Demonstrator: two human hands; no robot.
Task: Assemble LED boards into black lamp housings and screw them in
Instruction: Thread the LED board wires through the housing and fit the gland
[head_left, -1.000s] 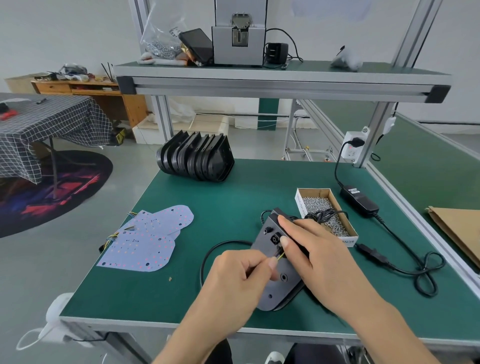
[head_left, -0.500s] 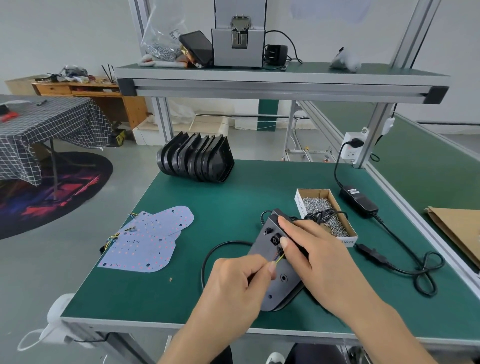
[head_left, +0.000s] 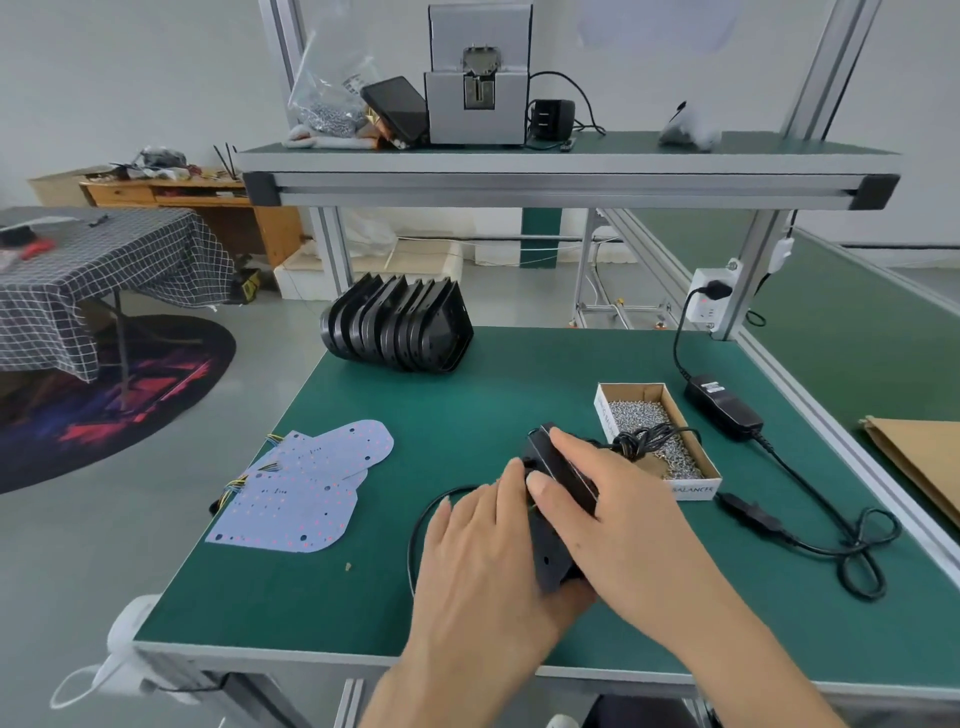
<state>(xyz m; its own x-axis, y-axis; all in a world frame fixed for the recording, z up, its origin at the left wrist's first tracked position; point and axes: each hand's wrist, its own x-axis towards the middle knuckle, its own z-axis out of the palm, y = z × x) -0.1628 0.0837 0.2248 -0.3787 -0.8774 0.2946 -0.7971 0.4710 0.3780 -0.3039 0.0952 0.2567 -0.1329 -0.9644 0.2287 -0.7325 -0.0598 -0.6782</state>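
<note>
A black lamp housing (head_left: 551, 553) stands tilted up on its edge near the front middle of the green bench (head_left: 467, 415). My right hand (head_left: 613, 519) grips it from the right, fingers over its top edge and thumb on its near face. My left hand (head_left: 483, 551) lies with straight fingers against its left face, and its thumb hooks under the lower end. Two pale LED boards (head_left: 306, 488) with coloured wire tails lie flat at the left. Several empty black housings (head_left: 400, 332) stand stacked at the back.
A cardboard box of screws (head_left: 655, 431) sits right of my hands, with a bundled black cable lying over it. A power adapter (head_left: 724, 408) and its looped cord (head_left: 857, 556) lie at the right. A black cable (head_left: 418, 525) curves left of my left hand. A shelf (head_left: 566, 176) spans overhead.
My left hand stopped pinching the thin yellow wire and spread flat against the housing. The housing tipped up from lying flat to standing on edge between both hands.
</note>
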